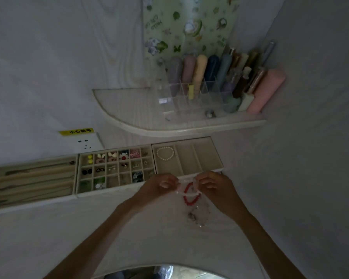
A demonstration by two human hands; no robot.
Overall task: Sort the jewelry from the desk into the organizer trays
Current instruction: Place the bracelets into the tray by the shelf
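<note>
I read this as the middle of the sort: my left hand (161, 183) and right hand (212, 183) are both raised just in front of the near rim of the bracelet tray (205, 156), and between them they pinch a pale, translucent bracelet (186, 181), each grip closed on one end of it with thumb and fingers, so the strand spans the gap between the two hands. I cannot tell whether it is being stretched, untangled or simply carried. Directly under and a little nearer to me than that strand, a red bead bracelet (190, 195) lies on the surface, and nearer still a small heap of clear and silvery pieces (198, 215) waits to be sorted; both are apart from my fingers. The tray ahead has long slots; a pearl bracelet (165, 154) already sits in its left slot, and the two slots to its right look free. To the left, the grid tray (117, 168) holds earrings in most cells, and the long tray (31, 180) beyond it holds necklaces. My judgement is that the next move calls for carrying the pale strand forward over the rim and lowering it into a free slot, then letting both pinches go together so it lies flat.
</note>
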